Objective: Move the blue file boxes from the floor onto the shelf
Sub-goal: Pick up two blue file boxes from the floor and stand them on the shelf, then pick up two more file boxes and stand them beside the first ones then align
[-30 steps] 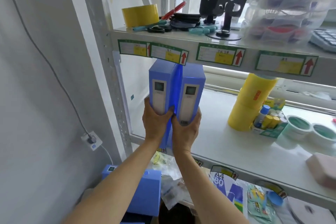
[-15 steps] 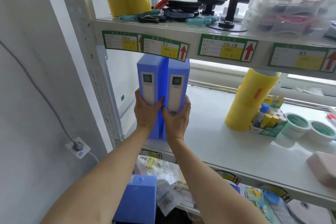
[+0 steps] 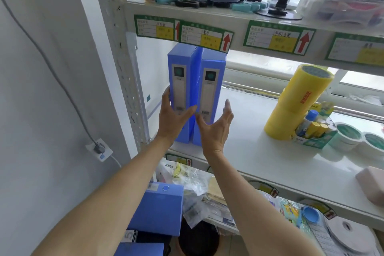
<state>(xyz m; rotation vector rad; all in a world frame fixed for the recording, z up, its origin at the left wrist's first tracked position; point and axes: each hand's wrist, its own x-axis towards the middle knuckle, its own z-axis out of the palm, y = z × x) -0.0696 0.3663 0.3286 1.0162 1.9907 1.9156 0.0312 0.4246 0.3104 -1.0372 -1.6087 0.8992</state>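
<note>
Head view: file boxes (image 3: 196, 97) upright on shelf (image 3: 259, 151); left hand (image 3: 173, 117) seemingly touching, right hand (image 3: 216, 129) open.

I see two blue file boxes (image 3: 195, 97) at the white shelf's (image 3: 259, 151) left edge, each spine with a pale grey label strip and a dark teal square on top. Yellow tape rolls (image 3: 295, 106) mid-shelf, red print on the side. Shelf-edge labels (image 3: 205, 35) are green-bordered, with white and yellow fields and red arrows. Third blue box (image 3: 160, 210) below. Wall (image 3: 41, 110) is grey.
</note>
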